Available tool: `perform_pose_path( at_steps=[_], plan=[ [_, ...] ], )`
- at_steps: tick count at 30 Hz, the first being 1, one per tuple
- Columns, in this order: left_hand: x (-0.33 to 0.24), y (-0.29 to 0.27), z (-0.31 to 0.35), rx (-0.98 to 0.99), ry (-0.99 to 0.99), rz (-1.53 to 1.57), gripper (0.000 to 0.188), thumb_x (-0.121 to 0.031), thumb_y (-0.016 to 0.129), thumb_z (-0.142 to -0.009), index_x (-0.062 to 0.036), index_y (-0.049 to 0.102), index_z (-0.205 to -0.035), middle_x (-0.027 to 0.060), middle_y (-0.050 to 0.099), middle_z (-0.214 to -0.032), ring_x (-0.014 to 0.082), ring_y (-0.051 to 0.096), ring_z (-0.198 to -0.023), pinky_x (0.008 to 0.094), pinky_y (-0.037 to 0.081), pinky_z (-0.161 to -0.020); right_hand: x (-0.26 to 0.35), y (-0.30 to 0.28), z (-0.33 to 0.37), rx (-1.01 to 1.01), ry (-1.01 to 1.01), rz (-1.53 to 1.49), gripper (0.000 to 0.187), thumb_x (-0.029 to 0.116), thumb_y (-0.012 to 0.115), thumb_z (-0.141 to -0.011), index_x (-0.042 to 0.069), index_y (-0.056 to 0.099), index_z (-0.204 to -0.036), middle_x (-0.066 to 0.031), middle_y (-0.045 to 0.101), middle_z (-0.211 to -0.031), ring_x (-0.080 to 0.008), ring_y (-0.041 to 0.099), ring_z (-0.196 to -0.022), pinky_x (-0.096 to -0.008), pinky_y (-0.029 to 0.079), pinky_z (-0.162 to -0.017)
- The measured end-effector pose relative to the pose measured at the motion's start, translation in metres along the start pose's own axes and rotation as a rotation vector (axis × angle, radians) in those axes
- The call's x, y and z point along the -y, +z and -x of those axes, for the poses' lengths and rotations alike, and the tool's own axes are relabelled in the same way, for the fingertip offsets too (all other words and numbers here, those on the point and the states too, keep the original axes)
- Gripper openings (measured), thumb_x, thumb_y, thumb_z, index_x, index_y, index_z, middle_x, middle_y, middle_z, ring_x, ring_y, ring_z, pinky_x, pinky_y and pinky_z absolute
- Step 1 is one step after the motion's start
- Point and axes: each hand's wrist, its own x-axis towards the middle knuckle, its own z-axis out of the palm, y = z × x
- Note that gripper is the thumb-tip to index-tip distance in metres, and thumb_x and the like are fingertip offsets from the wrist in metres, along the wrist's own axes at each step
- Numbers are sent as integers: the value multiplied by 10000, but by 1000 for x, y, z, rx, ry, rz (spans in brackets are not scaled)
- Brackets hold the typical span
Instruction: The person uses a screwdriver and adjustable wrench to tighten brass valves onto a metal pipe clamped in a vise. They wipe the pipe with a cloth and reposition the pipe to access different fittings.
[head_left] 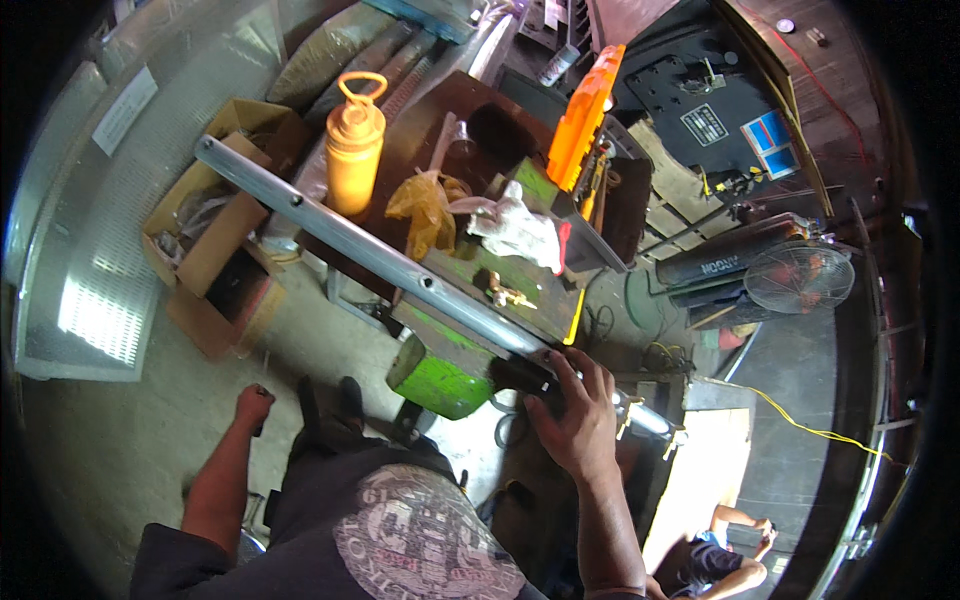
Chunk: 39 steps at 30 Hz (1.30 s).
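A: What is holding what?

B: The right hand (575, 415) is wrapped over the near end of a long grey square-section metal bar (370, 250), fingers curled around it. The bar runs slantwise from that hand up and left across the dark brown workbench (415, 150), ending above an open cardboard box (215, 235).

A: And the left hand (253, 403)?

B: It hangs by the person's side, closed in a loose fist around something small and dark; I cannot tell what.

A: Containers?

B: An orange plastic bottle with a loop handle (354, 145) stands upright on the workbench just behind the bar, lid on, contents hidden. The cardboard box holds dim clutter I cannot make out.

A: What else sits near the bar?

B: A crumpled yellow plastic bag (425, 205) and a white rag (515, 232) lie just beyond it. A bright green metal block (440, 378) sits under the bar near the right hand. An orange plastic case (583, 110) leans at the bench's far edge.

A: Room to move?

B: Bare concrete floor (130, 440) lies open to the left. To the right stand a round wire-guard fan (798, 278) and a yellow cable (820, 432), and another person's arms (735, 545) show at the lower right.
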Motion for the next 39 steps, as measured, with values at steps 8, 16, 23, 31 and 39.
perform_pose_path(
  at_steps=[8,16,23,31,39],
  plan=[
    [-48,-25,39,6,-30,409,280,-267,714,-913,-63,598,-1065,115,676,-824,182,638,-628,384,543,-545,12,0,20,-191,88,-483,434,56,775,-822,-15,609,-1216,-194,616,-1256,-305,610,-1189,-387,475,-1019],
    [-242,-138,191,787,733,781,334,-196,601,-1016,-3,583,-1288,90,693,-1034,142,656,-889,323,533,-791,76,47,36,130,127,-1298,207,30,734,-889,-31,708,-1086,-157,678,-1166,-222,641,-1067,-329,501,-910],
    [-315,-153,236,865,896,779,297,-191,585,-1043,23,551,-1246,99,690,-981,130,659,-801,297,552,-733,113,46,8,220,29,-1558,292,94,730,-930,-33,699,-1191,-175,591,-1313,-246,627,-1127,-363,511,-965],
    [-324,-150,248,974,880,866,318,-249,583,-1046,11,557,-1228,82,676,-959,117,653,-776,292,548,-723,119,36,4,223,163,-1803,185,3,727,-903,-14,739,-1087,-173,598,-1281,-245,636,-1074,-377,537,-913],
    [-342,-144,261,912,949,757,283,-261,584,-1048,10,586,-1129,60,662,-905,102,628,-748,277,522,-695,121,31,6,-69,79,-1913,82,24,735,-908,-24,741,-974,-114,626,-1170,-198,590,-1085,-326,487,-903]
  ],
)
